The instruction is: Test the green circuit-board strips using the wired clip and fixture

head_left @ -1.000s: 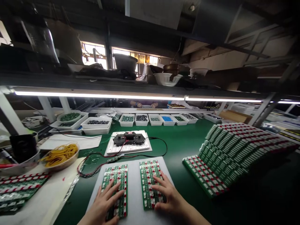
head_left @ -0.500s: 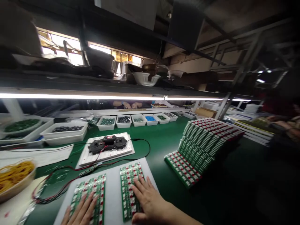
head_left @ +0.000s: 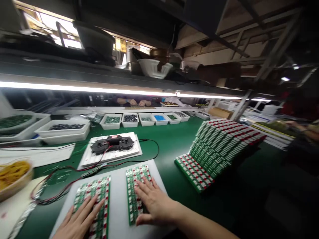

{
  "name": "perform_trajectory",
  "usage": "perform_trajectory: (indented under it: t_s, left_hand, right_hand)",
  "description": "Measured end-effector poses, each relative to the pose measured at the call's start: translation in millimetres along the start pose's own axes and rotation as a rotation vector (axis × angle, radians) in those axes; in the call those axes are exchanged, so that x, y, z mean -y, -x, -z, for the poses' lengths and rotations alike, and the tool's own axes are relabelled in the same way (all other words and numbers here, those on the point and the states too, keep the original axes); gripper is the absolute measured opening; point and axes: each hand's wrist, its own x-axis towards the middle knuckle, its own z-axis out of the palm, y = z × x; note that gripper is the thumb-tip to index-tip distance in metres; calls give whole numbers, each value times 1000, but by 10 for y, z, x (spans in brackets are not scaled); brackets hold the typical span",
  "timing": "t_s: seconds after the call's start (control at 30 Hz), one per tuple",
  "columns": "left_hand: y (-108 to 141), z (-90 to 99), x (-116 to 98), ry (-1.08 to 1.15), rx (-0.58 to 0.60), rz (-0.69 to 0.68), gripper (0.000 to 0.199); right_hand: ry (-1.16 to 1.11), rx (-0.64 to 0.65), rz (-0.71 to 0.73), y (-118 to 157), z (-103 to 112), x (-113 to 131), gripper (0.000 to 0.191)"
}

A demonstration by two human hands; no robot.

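Observation:
Two green circuit board panels with rows of white and red parts lie side by side on a white board [head_left: 118, 199]. My left hand [head_left: 79, 217] rests with fingers spread on the left circuit board panel [head_left: 101, 191]. Stretched flat over the right circuit board panel [head_left: 133, 196] is my right hand [head_left: 154, 202], its thumb at the panel's lower edge. Neither hand grips anything. A tall stepped stack of similar panels [head_left: 216, 146] stands to the right, with a lower pile [head_left: 194, 171] at its front.
Behind the white board, a black device [head_left: 112, 144] with red and black wires [head_left: 57, 196] sits on a white slab. White bins of small parts [head_left: 111, 122] line the back. A bowl of yellow bands [head_left: 15, 176] is at left. Across the bench are another person's hands [head_left: 137, 102].
The camera view has tilted, so most of the bench appears higher. Both hands stay on their panels; the fingers have shifted only slightly.

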Motion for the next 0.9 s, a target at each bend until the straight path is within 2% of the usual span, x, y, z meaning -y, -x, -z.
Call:
perform_trajectory:
  t_s: [0.03, 0.1, 0.17, 0.23, 0.3, 0.4, 0.5, 0.6, 0.67, 0.73, 0.8, 0.87, 0.9]
  left_hand:
    - [-88, 192, -24, -2, 37, -6, 64]
    - [-345, 583, -68, -1, 41, 18, 39]
    - [-664, 886, -90, 1, 23, 76, 33]
    - [-970, 1027, -74, -38, 63, 158, 34]
    - [-1208, 1012, -16, -106, 130, 300, 29]
    - [-1402, 844, 132, -129, 160, 429, 26]
    - [-1457, 730, 280, -84, 171, 486, 21]
    - [-1484, 775, 284, -40, 112, 481, 26]
    - [-1532, 863, 147, 28, 35, 425, 31]
    - [-1605, 954, -94, 212, -53, 311, 34]
    - [-1686, 1013, -380, 480, -83, 166, 35]
    - [-1756, 1020, -637, 632, -90, 22, 32]
    - [-1784, 1003, -738, 651, -92, -28, 30]
  right_hand:
    - [1, 8, -13, 19, 23, -2, 91]
    - [14, 30, -35, 59, 65, 10, 86]
    - [38, 56, -75, 92, 93, 39, 80]
    - [61, 87, -110, 119, 107, 76, 74]
    - [76, 94, -120, 147, 110, 100, 69]
    - [77, 51, -98, 209, 92, 77, 60]
    - [34, -12, -70, 270, 53, -14, 52]
    - [-121, -173, -43, 227, 32, -111, 50]
    - [-308, -345, -30, 89, 49, -148, 51]
    - [-544, -491, -46, -129, 83, -170, 55]
    - [-737, -517, -59, -377, 115, -205, 67]
    - [-772, -551, 8, -583, 135, -280, 68]
    - [-704, -605, 45, -652, 141, -336, 63]
